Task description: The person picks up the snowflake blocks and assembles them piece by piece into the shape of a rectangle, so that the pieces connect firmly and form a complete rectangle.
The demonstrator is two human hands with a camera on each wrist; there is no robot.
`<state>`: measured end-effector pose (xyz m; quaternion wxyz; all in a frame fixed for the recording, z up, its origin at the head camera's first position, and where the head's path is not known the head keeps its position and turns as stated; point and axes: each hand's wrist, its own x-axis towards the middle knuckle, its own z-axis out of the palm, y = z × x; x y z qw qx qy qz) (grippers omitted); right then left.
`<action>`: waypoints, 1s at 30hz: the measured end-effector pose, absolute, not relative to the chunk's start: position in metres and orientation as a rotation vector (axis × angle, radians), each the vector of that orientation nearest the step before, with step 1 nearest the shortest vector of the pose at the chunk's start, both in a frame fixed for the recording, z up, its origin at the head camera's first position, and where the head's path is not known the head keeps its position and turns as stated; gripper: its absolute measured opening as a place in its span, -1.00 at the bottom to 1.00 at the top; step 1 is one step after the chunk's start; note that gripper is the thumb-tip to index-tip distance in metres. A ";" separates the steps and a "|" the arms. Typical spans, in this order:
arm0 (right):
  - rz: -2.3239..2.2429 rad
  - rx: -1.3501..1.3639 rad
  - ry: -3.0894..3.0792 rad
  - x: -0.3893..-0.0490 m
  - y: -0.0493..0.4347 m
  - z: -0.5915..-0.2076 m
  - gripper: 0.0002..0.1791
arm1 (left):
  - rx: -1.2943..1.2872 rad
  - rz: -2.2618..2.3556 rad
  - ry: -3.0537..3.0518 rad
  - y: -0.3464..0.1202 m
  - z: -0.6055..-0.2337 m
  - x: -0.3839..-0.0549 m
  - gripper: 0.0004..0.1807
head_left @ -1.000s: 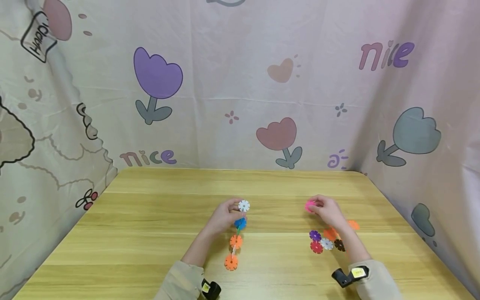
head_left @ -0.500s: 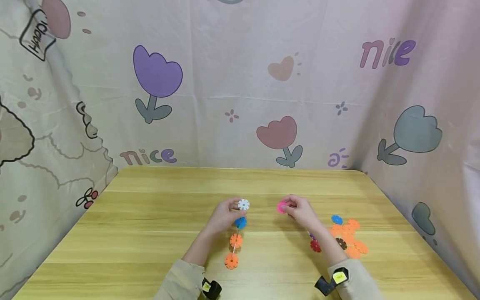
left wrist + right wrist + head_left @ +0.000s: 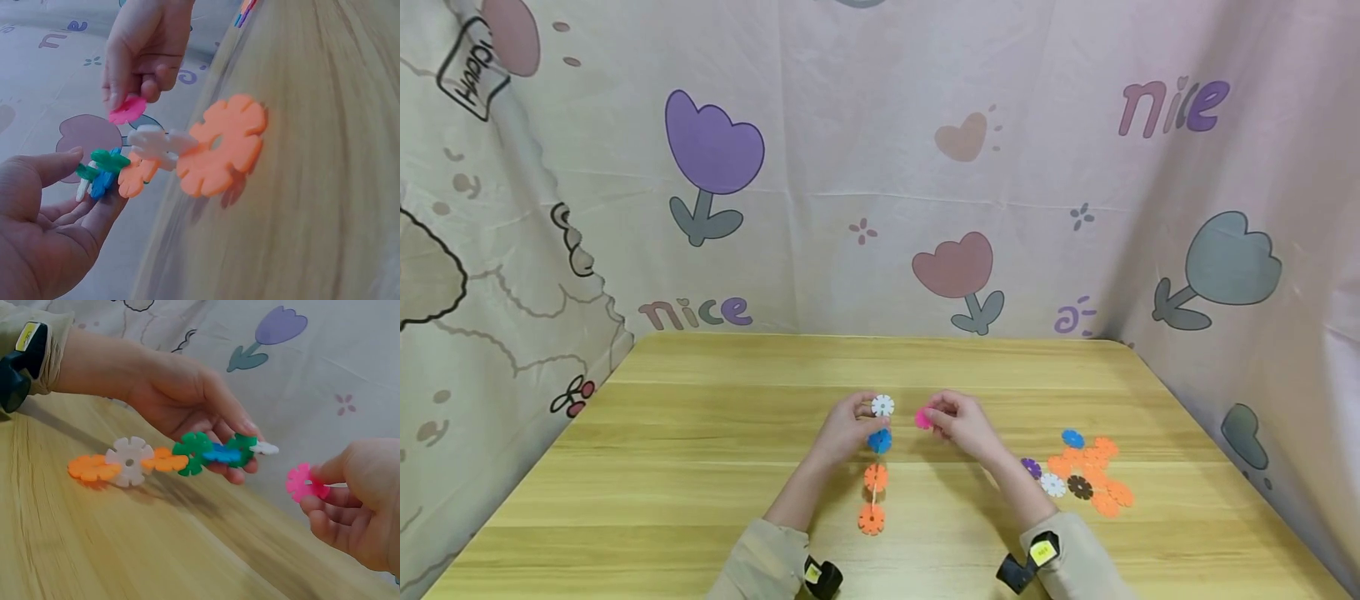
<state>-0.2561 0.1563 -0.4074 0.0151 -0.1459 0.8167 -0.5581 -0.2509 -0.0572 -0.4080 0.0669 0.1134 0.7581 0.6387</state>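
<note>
My left hand (image 3: pixel 845 429) pinches a chain of notched plastic snowflake discs near its far end. From that end the chain runs through a white disc (image 3: pixel 882 406), a green disc (image 3: pixel 240 450), a blue disc (image 3: pixel 222 454), another green, an orange disc (image 3: pixel 164 460), a white one and a large orange end disc (image 3: pixel 225 147) low over the table. Just right of the chain's white end, my right hand (image 3: pixel 964 425) holds a single pink disc (image 3: pixel 305 482) between thumb and fingers. A small gap separates the pink disc from the chain.
Loose discs lie on the wooden table (image 3: pixel 715 467) at the right: a pile of orange discs (image 3: pixel 1093 467), a blue disc (image 3: pixel 1072 438), a brown disc (image 3: pixel 1080 487), a white and a purple one (image 3: pixel 1031 468). A printed curtain (image 3: pixel 820 167) stands behind the table.
My right hand has carried the pink disc leftward from above the loose discs to near the chain's white end. My left hand has barely moved; the chain's near end has swung slightly right.
</note>
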 end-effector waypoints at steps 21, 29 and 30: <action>-1.990 -0.313 2.354 -0.259 0.130 -0.406 -0.80 | 0.401 1.905 2.329 -0.056 -0.407 -0.249 -0.49; -2.005 -0.375 2.321 -0.258 0.129 -0.407 -0.76 | 0.416 1.898 2.329 -0.056 -0.408 -0.250 -0.49; -2.005 -0.393 2.318 -0.258 0.129 -0.408 -0.76 | 0.415 1.894 2.325 -0.056 -0.408 -0.250 -0.50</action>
